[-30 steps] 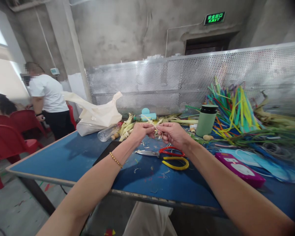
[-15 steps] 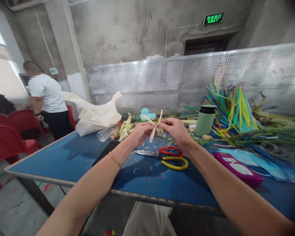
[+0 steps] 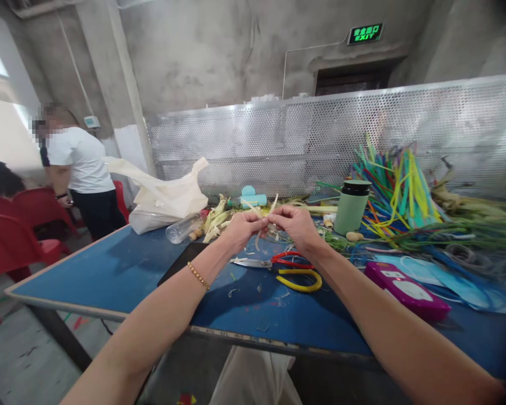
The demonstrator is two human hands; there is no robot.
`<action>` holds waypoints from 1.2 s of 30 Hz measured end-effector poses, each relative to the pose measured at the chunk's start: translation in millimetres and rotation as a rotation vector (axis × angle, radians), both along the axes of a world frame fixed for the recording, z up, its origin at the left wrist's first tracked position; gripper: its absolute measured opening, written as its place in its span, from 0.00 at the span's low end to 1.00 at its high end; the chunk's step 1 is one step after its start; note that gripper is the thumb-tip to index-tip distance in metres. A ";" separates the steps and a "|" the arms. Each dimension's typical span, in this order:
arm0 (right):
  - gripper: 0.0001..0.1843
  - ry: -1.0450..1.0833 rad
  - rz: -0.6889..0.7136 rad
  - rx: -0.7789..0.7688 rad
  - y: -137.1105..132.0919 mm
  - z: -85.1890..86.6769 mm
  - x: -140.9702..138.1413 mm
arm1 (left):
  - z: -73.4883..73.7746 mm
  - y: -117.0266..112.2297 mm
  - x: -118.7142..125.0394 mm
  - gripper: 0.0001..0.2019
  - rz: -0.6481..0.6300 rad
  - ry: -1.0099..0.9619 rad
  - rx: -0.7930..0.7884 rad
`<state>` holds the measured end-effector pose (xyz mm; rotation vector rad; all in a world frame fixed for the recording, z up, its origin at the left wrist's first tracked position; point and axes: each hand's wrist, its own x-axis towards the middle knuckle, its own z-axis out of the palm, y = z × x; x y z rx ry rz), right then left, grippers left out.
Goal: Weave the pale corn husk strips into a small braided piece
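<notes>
Gripping thin pale strips (image 3: 273, 205) in both hands, pinched between the fingertips of the left hand (image 3: 238, 229) and of the right hand (image 3: 297, 222), close together above the blue worktop (image 3: 109, 275). Crossed between the two hands, with ends poking up past the fingertips and one hanging below; crossing itself partly hidden by the fingers. Around the left wrist, a gold-coloured beaded bracelet (image 3: 198, 277). On the worktop just below the hands, scissors (image 3: 263, 264) with one red and one yellow handle, blades pointing to the left, and small pale scraps scattered near. Under the left forearm, partly covered from view, a flat black item (image 3: 180, 269). Just beyond the left hand, pale husks (image 3: 214, 223); farther left, a clear bottle (image 3: 181, 231) lying on its side and a whitish bag (image 3: 168, 196). To the right of the right hand, a green canister (image 3: 351, 212) standing upright; beyond that, a heap of coloured strips (image 3: 409, 191). Right of the right forearm, a purple box (image 3: 407, 291) beside light-blue sheets (image 3: 455, 281). Well left of both hands, a person in a white shirt (image 3: 84, 163) near red chairs (image 3: 12, 242).
</notes>
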<state>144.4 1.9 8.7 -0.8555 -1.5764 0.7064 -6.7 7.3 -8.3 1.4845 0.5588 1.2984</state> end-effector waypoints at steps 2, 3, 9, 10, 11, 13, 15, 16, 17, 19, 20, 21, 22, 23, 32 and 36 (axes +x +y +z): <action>0.07 0.018 0.002 -0.006 1.2 -0.7 -1.6 | -1.8 1.6 0.6 0.13 0.008 -0.015 -0.007; 0.07 0.032 0.006 -0.010 1.9 -1.1 -2.5 | -2.5 2.3 1.0 0.13 0.009 -0.021 -0.010; 0.06 0.141 0.070 -0.063 6.1 -3.9 -5.3 | -2.8 2.8 1.4 0.12 0.010 -0.035 -0.016; 0.06 0.158 0.085 -0.072 6.8 -4.4 -5.6 | -2.4 2.6 1.2 0.12 0.012 -0.034 -0.016; 0.06 0.177 0.104 -0.083 7.6 -4.9 -5.9 | -2.0 2.3 0.9 0.12 0.012 -0.032 -0.016; 0.06 0.219 0.140 -0.110 9.0 -5.9 -6.6 | -1.4 1.6 0.6 0.12 0.015 -0.021 -0.014; 0.07 0.241 0.158 -0.126 9.7 -6.4 -6.9 | -0.8 0.7 0.5 0.11 0.019 -0.011 -0.007; 0.07 0.236 0.152 -0.123 9.5 -6.2 -6.7 | -0.5 0.2 0.5 0.11 0.015 -0.012 -0.006; 0.08 0.216 0.139 -0.114 9.1 -5.7 -6.0 | 0.0 -0.4 0.5 0.11 0.003 -0.018 -0.012; 0.08 0.131 0.109 -0.084 7.5 -3.7 -3.0 | 1.5 -1.8 0.2 0.11 -0.038 -0.049 -0.054; 0.09 0.072 0.091 -0.066 6.5 -2.4 -1.0 | 2.3 -2.3 -0.1 0.11 -0.059 -0.067 -0.086; 0.10 0.008 0.074 -0.046 5.6 -1.0 1.3 | 3.2 -2.7 -0.6 0.11 -0.077 -0.084 -0.119; 0.12 -0.055 0.044 -0.022 4.9 0.2 3.5 | 4.1 -2.8 -1.3 0.12 -0.088 -0.096 -0.150; 0.13 -0.120 0.012 0.003 4.3 1.3 5.5 | 4.8 -2.6 -2.0 0.12 -0.096 -0.102 -0.173; 0.13 -0.383 -0.068 0.037 6.8 0.9 12.7 | -2.9 2.5 -1.6 0.13 -0.028 -0.081 -0.176; 0.13 -0.334 0.040 -0.077 4.1 -0.8 12.7 | -6.1 1.9 1.2 0.14 0.010 -0.090 -0.154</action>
